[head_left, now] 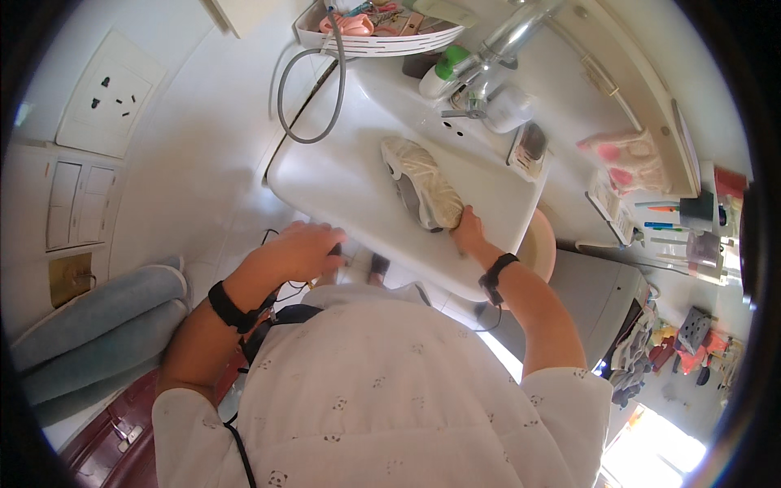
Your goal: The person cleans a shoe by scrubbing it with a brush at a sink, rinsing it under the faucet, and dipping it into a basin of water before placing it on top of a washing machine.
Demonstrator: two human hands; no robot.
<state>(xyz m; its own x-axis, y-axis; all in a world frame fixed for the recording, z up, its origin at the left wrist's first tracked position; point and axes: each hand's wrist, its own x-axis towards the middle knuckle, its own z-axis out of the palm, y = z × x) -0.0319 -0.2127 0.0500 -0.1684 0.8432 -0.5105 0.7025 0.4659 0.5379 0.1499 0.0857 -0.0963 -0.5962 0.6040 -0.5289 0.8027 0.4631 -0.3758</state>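
Note:
A shoe (423,180) with a creased, pale cream upper and a grey-and-white sole lies on its side in the white washbasin (333,175). My right hand (469,233) closes on its near right end, thumb and fingers at the edge. In front of the basin's near left rim, my left hand (305,250) is curled, with a small dark thing (336,249) at its fingertips that I cannot make out. Both wrists wear black bands.
Behind the basin stand a chrome tap (476,102) and a green-capped bottle (446,73). A grey hose (342,98) loops by a white corner shelf (390,41). A soap dish (529,150) sits at the right rim, a pink basin (538,244) beyond. Blue-grey towels (106,325) hang left.

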